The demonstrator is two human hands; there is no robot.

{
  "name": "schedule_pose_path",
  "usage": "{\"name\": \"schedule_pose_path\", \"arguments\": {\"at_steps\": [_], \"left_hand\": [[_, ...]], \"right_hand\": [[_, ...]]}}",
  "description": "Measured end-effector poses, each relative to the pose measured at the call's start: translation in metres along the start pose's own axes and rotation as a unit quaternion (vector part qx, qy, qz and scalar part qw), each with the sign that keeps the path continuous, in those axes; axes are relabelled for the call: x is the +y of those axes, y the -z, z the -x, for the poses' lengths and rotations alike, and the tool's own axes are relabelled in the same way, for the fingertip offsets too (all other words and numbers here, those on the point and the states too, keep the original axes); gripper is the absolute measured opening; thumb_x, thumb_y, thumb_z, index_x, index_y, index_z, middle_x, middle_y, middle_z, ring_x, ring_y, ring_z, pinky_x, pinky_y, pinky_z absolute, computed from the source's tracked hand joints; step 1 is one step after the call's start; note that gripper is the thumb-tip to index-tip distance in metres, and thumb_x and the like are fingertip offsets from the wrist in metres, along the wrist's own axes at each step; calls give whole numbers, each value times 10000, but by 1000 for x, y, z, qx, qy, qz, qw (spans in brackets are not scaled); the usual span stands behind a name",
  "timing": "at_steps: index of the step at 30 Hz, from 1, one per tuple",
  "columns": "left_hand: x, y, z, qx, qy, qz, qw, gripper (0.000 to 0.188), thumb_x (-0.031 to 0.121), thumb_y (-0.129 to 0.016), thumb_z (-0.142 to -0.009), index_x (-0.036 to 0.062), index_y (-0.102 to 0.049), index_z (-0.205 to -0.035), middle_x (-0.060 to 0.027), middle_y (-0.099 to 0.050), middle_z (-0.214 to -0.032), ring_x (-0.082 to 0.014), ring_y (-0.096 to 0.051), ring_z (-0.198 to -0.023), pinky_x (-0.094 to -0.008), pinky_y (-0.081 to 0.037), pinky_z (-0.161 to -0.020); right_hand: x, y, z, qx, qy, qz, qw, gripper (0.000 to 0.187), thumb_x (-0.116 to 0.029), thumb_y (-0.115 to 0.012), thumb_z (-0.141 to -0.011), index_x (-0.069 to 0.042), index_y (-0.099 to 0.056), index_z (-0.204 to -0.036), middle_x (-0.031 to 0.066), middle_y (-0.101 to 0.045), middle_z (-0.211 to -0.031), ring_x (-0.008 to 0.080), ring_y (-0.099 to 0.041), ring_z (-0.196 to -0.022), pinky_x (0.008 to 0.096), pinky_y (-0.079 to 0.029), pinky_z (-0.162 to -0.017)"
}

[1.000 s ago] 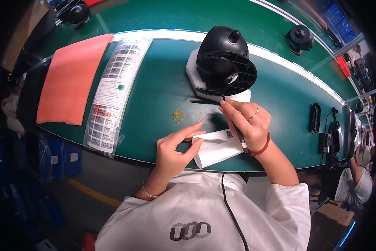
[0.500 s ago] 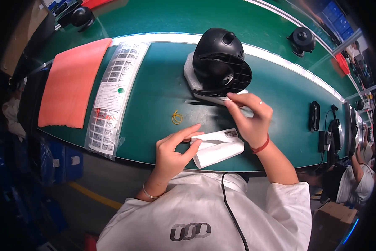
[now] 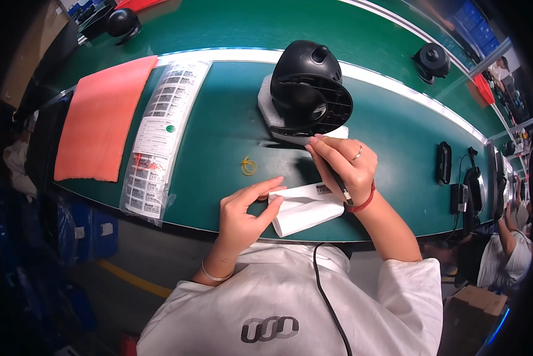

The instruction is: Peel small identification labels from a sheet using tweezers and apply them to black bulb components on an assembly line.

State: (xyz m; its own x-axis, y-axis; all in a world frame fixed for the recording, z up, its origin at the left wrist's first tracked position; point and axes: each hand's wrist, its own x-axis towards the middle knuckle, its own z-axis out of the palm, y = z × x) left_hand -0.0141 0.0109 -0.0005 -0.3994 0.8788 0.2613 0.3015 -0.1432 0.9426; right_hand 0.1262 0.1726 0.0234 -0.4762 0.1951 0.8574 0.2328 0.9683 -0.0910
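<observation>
A folded white label sheet [image 3: 308, 216] with a small dark-printed label lies at the table's near edge. My left hand [image 3: 246, 210] pinches its left end between thumb and fingers. Above the sheet, my right hand [image 3: 343, 163] is closed around a slim dark pen-like stick [image 3: 345, 191], whose shiny banded end shows below the palm. Its fingertips are beside the near edge of a rounded black plastic housing [image 3: 302, 74], which has a ribbed opening. That housing rests on a pale foam pad [image 3: 265, 101].
A yellow rubber band [image 3: 248, 166] lies left of my right hand. Farther left are bagged label strips [image 3: 165, 130] and an orange foam sheet [image 3: 103, 124]. Black parts [image 3: 444, 163] and an adapter [image 3: 458, 199] sit at the right. Beyond the pale rail stand other black housings [image 3: 431, 59].
My right hand has closed and turned, drawing its fingertips back slightly; the dark stick now shows below its palm. My left hand still pinches the sheet.
</observation>
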Motion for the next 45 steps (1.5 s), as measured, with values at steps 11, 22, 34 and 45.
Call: {"name": "schedule_pose_path", "arguments": {"at_steps": [11, 22, 34, 45], "left_hand": [[-2, 1, -1, -4, -8, 5, 1000, 306, 4, -730, -776, 30, -693, -1079, -102, -726, -936, -143, -685, -767, -262, -549, -725], [-1, 0, 3, -6, -15, 7, 1000, 290, 11, -724, -784, 33, -698, -1072, -95, -727, -929, -132, -678, -747, -251, -549, -695], [2, 5, -7, -23, -11, -3, 1000, 280, -35, -711, -774, 4, -695, -1051, -100, -728, -933, -134, -687, -788, -244, -540, -718], [6, 4, 4, -17, -26, -36, 999, 226, 48, -725, -787, 60, -718, -1013, -90, -727, -928, -189, -704, -776, -271, -542, -678]], "right_hand": [[-10, 5, -2, -32, 1, 10, 999, 216, 1, -807, -652, -54, -712, -838, 60, -696, -818, 172, -642, -631, 264, -488, -535], [-10, -3, 5, -2, -161, -86, 983, 120, 0, -785, -712, -27, -690, -780, 77, -677, -729, 203, -652, -604, 261, -504, -559], [-3, 1, -6, -3, -37, -93, 995, 219, 42, -774, -677, -28, -697, -870, 88, -693, -802, 216, -667, -649, 282, -526, -571], [-7, -3, 6, -51, 18, -10, 998, 266, 9, -711, -668, -9, -702, -933, 110, -697, -830, 204, -663, -676, 292, -535, -589]]}}
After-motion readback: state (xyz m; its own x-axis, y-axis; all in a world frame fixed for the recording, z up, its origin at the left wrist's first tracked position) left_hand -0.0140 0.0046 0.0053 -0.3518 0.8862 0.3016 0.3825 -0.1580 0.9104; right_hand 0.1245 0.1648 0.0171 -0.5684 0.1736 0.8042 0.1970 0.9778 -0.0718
